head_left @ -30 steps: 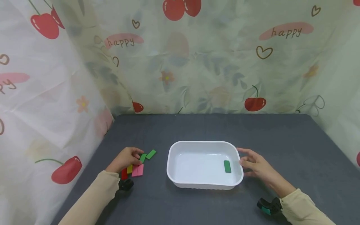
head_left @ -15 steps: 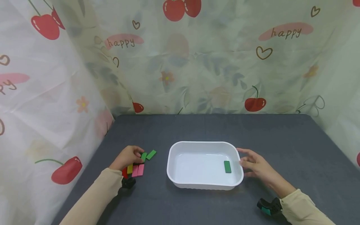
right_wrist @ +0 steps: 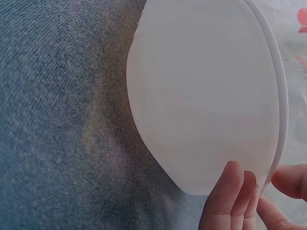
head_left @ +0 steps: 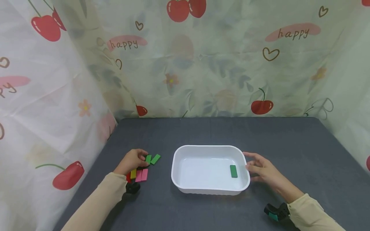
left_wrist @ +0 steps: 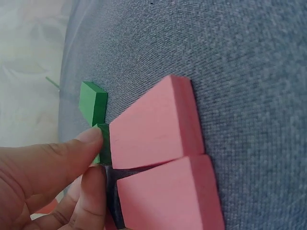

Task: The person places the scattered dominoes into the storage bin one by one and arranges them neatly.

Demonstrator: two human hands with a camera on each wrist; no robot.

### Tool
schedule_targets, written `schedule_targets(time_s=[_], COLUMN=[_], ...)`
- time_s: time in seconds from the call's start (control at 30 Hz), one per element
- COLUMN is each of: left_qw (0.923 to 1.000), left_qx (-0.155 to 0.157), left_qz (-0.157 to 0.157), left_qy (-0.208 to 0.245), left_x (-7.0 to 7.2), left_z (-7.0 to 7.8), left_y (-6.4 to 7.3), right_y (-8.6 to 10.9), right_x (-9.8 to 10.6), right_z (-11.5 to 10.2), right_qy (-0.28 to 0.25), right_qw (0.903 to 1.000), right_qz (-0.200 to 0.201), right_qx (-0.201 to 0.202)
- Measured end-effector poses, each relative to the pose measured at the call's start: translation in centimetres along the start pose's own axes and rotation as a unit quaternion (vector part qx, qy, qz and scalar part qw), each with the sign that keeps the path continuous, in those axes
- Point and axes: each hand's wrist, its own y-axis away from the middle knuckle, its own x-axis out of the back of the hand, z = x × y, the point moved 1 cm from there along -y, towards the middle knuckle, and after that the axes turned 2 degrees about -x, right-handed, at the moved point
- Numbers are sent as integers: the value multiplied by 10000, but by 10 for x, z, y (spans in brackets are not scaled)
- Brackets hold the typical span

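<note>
My left hand point(head_left: 133, 161) pinches a green block point(head_left: 148, 159) between thumb and fingers at the table's left; the left wrist view shows the thumb on it. Just right of it lies a second green block point(head_left: 155, 159), set at a slant. Two pink blocks point(left_wrist: 146, 129) lie side by side in front of the hand. A yellow block point(head_left: 133, 174) and a red block point(head_left: 128, 177) sit partly under it. My right hand point(head_left: 264, 170) touches the right end of a white plastic tray point(head_left: 209, 191), fingers fairly straight against its outer wall and rim.
Inside the tray, near its right end, lies another green block point(head_left: 233, 171). Dark grey cloth covers the table point(head_left: 214, 131). A cherry-print curtain point(head_left: 185, 80) hangs behind and at both sides. Black wrist devices point(head_left: 276, 212) are worn near both sleeves.
My left hand has shifted slightly away and to the right, and the green block at its fingertips has moved closer to the slanted one. The right hand and tray stay still.
</note>
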Motion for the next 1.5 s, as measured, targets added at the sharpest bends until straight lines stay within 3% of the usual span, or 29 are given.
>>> schedule_targets(time_s=[0.5,0.77,0.97,1.17,1.37,1.5], left_qw=[9998,9993,9987,9907,9768,9666], left_qx=[-32,-279,-456,-985,-1263,-1231], left_qz=[-27,-40,55,122,81,-46], left_qy=[-214,-241,237,932,1726,2249], left_x=[-2,16,32,41,31,15], left_z=[3,14,40,73,99,114], left_y=[1,10,22,35,45,52], right_y=[0,1,1,1,1,1], right_x=[1,-1,0,0,0,0], right_z=[0,0,0,1,1,1], right_qy=[-19,4,-6,-11,18,3], right_qw=[10000,10000,10000,10000,9999,10000], right_qz=[-55,-89,-89,-85,-88,-82], right_qx=[-35,-6,21,35,53,-5])
